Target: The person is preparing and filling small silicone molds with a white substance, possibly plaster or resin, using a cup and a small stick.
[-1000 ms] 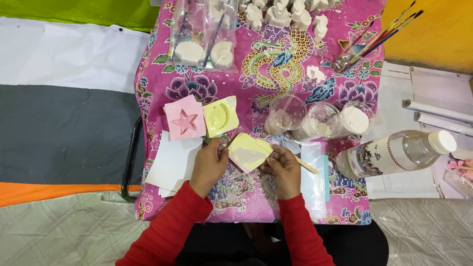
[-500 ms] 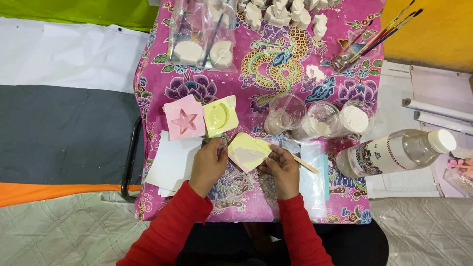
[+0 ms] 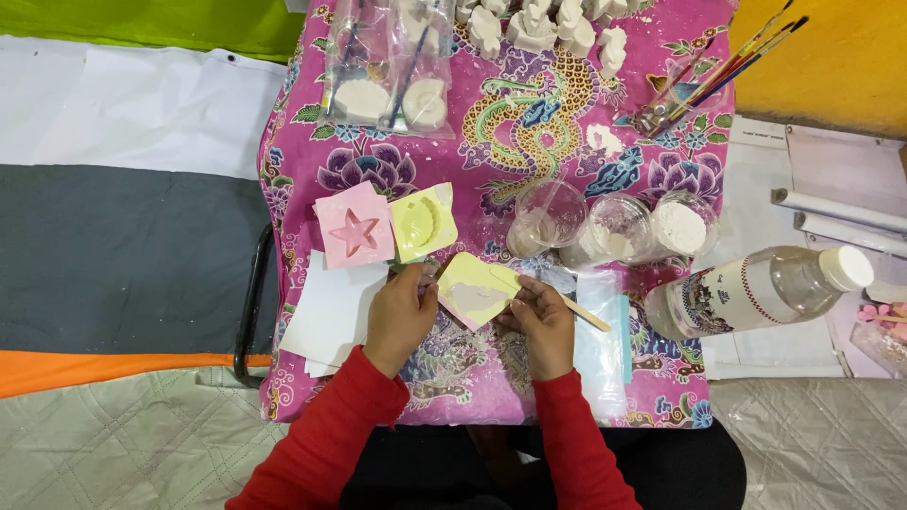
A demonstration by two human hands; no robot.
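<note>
We see a yellow mould (image 3: pixel 474 290) filled with pale plaster on the pink floral cloth (image 3: pixel 491 142), grasped by left hand (image 3: pixel 402 316) and right hand (image 3: pixel 540 321). A wooden stick (image 3: pixel 586 314) lies at three o'clock; the pink star mould (image 3: pixel 353 225) at ten o'clock.

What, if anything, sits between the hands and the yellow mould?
Nothing visible. The left hand and right hand both already grip the yellow mould at its edges; a wooden stick lies under the right hand.

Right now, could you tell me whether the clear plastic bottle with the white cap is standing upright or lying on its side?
Lying on its side: the clear plastic bottle rests lengthwise at the table's right edge, its white cap pointing right.
</note>
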